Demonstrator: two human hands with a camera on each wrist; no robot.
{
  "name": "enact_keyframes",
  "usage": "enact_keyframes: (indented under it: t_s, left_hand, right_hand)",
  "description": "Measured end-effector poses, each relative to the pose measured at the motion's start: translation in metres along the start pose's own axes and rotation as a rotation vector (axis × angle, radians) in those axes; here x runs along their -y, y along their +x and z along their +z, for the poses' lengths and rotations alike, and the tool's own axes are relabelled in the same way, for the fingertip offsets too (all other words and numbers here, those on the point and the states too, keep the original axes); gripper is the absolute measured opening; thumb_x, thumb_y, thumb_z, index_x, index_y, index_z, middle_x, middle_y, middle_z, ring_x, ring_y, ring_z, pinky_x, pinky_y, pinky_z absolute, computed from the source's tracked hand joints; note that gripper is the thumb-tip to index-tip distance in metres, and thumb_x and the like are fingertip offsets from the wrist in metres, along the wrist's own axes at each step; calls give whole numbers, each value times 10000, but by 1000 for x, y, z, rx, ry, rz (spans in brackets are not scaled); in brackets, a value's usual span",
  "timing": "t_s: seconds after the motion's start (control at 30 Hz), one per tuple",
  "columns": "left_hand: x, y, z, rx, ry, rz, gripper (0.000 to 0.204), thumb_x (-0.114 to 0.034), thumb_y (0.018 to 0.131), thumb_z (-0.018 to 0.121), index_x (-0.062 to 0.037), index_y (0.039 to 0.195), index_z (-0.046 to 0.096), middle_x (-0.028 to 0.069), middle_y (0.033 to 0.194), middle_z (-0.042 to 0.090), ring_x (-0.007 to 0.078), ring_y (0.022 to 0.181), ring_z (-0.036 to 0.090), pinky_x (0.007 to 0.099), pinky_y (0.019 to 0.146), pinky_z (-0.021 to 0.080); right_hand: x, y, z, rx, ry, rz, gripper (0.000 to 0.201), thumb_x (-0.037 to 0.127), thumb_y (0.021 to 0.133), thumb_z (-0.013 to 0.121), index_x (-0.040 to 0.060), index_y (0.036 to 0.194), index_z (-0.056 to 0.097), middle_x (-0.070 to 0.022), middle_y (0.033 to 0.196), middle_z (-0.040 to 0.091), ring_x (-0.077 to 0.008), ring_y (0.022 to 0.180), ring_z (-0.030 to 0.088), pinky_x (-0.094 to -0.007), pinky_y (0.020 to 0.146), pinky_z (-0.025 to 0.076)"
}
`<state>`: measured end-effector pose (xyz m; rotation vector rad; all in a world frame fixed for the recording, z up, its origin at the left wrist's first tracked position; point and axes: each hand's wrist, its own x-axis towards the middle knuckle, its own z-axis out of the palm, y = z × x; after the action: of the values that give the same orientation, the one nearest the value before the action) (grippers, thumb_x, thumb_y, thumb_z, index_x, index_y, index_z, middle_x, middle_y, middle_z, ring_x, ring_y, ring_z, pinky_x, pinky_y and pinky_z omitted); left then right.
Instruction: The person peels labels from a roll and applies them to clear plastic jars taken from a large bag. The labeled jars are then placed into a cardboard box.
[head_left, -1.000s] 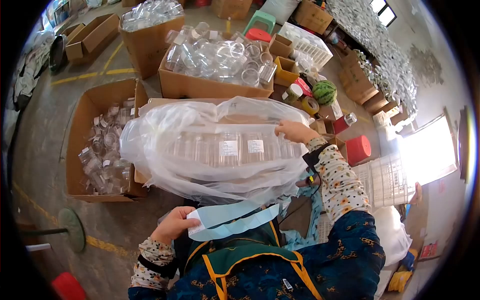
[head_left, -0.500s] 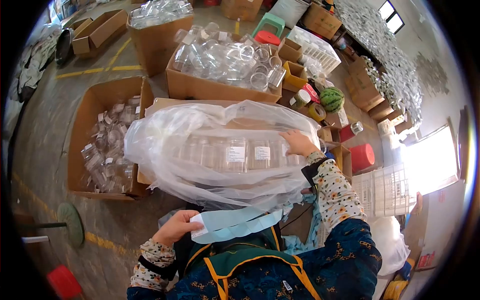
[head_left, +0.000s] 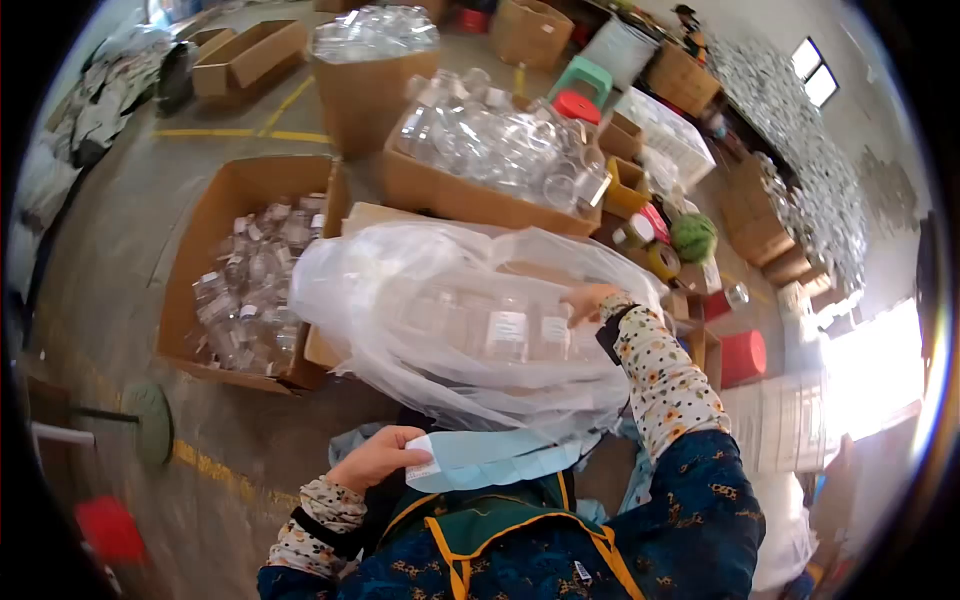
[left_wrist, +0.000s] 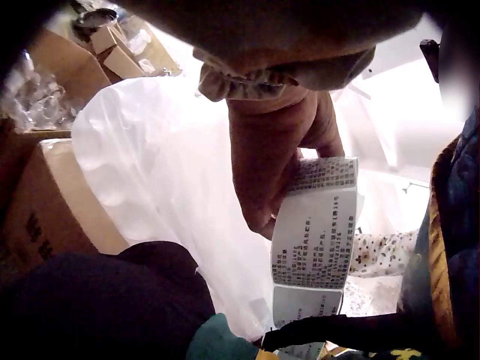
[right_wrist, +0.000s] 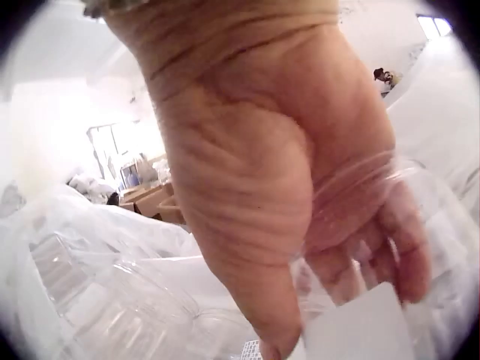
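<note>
A big clear plastic bag [head_left: 400, 300] lies open over a cardboard box in front of me, with rows of clear labelled jars [head_left: 507, 335] inside. My right hand [head_left: 583, 298] reaches into the bag at its right end. In the right wrist view that hand [right_wrist: 341, 315] curls thumb and fingers round a clear jar [right_wrist: 352, 187] with a white label. My left hand [head_left: 405, 455] stays low by my chest and pinches a strip of printed labels [head_left: 500, 460] on pale blue backing. The left wrist view shows the strip [left_wrist: 315, 225] hanging from the left hand [left_wrist: 281, 195].
An open cardboard box of loose clear jars [head_left: 245, 280] stands on the floor at the left. Another full box [head_left: 480, 150] is behind the bag, and a third [head_left: 370, 60] farther back. A watermelon [head_left: 692, 237], a tape roll [head_left: 660, 262] and a red tub [head_left: 742, 357] crowd the right.
My right hand has slid from the bag's upper edge down onto the jars inside. The left hand keeps its hold on the label strip. My head view has shifted a little.
</note>
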<state>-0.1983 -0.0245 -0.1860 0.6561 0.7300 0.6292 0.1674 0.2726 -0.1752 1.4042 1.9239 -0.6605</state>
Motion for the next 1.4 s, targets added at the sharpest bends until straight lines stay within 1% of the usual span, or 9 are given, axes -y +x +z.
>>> enact_keyframes:
  t_s: [0.2, 0.43, 0.63, 0.7, 0.77, 0.97, 1.2, 1.3, 1.4]
  left_hand:
    - [4, -15, -6, 20, 112, 68, 245, -178, 858, 625, 20, 1003, 627, 14, 921, 636, 88, 857, 559, 237, 784, 438]
    - [6, -25, -26, 9, 15, 96, 227, -167, 868, 615, 8, 1012, 621, 21, 914, 645, 85, 843, 576, 226, 762, 447]
    - [4, -22, -26, 55, 174, 174, 216, -181, 867, 620, 8, 970, 620, 0, 856, 621, 65, 796, 534, 227, 734, 433]
    - [0, -24, -23, 60, 228, 186, 212, -185, 865, 623, 7, 954, 621, -2, 837, 614, 61, 780, 522, 229, 719, 430]
    - [-6, -26, -20, 0, 477, 227, 218, -198, 857, 637, 7, 929, 621, 6, 799, 607, 63, 747, 514, 241, 680, 434]
    - [-27, -38, -7, -175, 706, 401, 228, -195, 820, 675, 13, 893, 617, 19, 758, 594, 74, 702, 505, 254, 628, 429]
    - [-22, -37, -14, 119, 245, 275, 192, -126, 804, 680, 31, 903, 628, 15, 833, 610, 81, 783, 541, 237, 729, 443]
    - [-24, -27, -5, 170, 161, 207, 188, -92, 806, 676, 39, 934, 636, 23, 881, 637, 74, 815, 561, 228, 755, 452]
    - [-28, -19, 14, 206, 201, 170, 205, -106, 838, 656, 37, 980, 623, 1, 882, 627, 54, 811, 545, 220, 742, 450]
  right_hand:
    - [-23, 58, 15, 36, -108, -70, 345, 327, 778, 643, 85, 1026, 646, -97, 836, 657, -226, 727, 626, -371, 660, 511]
    - [38, -105, -98, -86, 272, -88, 188, 207, 854, 576, 52, 956, 607, -22, 713, 608, -115, 550, 580, -254, 473, 480]
    - [206, -171, -166, -635, 961, -868, 207, 146, 889, 544, 30, 1056, 577, -93, 895, 634, -160, 807, 623, -288, 717, 512]
    - [250, -162, -171, -682, 805, -1023, 267, 159, 900, 545, 38, 1136, 568, -125, 1015, 632, -178, 932, 603, -323, 824, 485]
    - [276, -151, -151, -778, 259, -1005, 306, 194, 899, 562, 53, 1171, 557, -129, 1040, 637, -197, 930, 615, -324, 835, 477]
    - [287, -140, 21, 105, 322, -913, 473, 241, 900, 563, 100, 1324, 408, -146, 1015, 638, -258, 898, 611, -337, 789, 466]
    - [204, -163, 60, 153, 774, -795, 455, 125, 869, 596, 105, 1298, 443, -102, 953, 605, -176, 895, 560, -327, 826, 439]
    - [193, -176, 57, 3, 589, -809, 403, 113, 829, 636, 104, 1219, 535, -94, 987, 572, -203, 942, 540, -326, 866, 417]
    - [208, -193, 50, -390, 361, -1132, 349, 87, 760, 693, 85, 1098, 610, -99, 1052, 538, -273, 963, 524, -344, 856, 431]
